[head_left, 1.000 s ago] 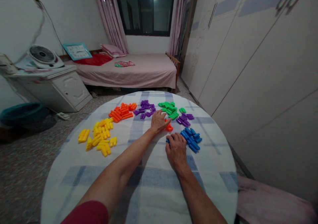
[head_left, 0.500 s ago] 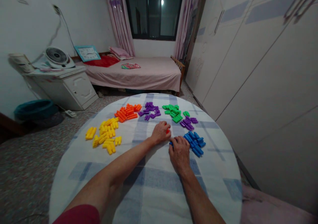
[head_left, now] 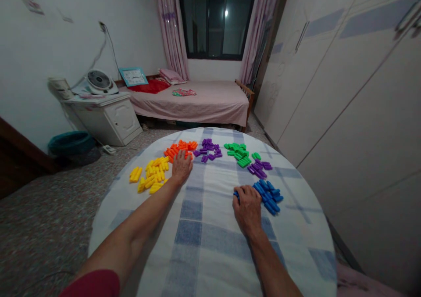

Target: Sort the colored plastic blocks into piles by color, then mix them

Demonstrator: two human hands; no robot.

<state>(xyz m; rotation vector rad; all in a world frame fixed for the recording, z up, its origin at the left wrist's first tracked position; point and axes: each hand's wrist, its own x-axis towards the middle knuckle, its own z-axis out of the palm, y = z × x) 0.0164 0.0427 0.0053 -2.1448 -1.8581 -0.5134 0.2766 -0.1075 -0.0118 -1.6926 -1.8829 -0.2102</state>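
Observation:
My left hand (head_left: 182, 169) is at the near edge of the pile of orange plastic pieces (head_left: 171, 151), fingers curled down with orange showing under the fingertips. Which of those pieces it grips is partly hidden. On the right, my right hand (head_left: 248, 205) rests on the cloth with bent fingers around a blue plastic piece (head_left: 236, 194), mostly covered by the fingers. Just beside that hand lies a pile of blue pieces (head_left: 270, 198). Short yellow pieces (head_left: 155, 172) lie to the left of my left hand, partly behind the forearm.
A checked cloth covers the round table (head_left: 210, 253). Along its far side lie purple pieces (head_left: 208, 149), green pieces (head_left: 239, 153) and a second purple group (head_left: 259, 169). Beyond stand a bed (head_left: 213, 97), a white cabinet (head_left: 121, 119) with a fan (head_left: 99, 81), and a wardrobe (head_left: 342, 86).
My left hand has moved left and away from me, from beside my right hand to the orange pile, with an orange-red piece under its fingers before. My right hand stays by the blue pieces.

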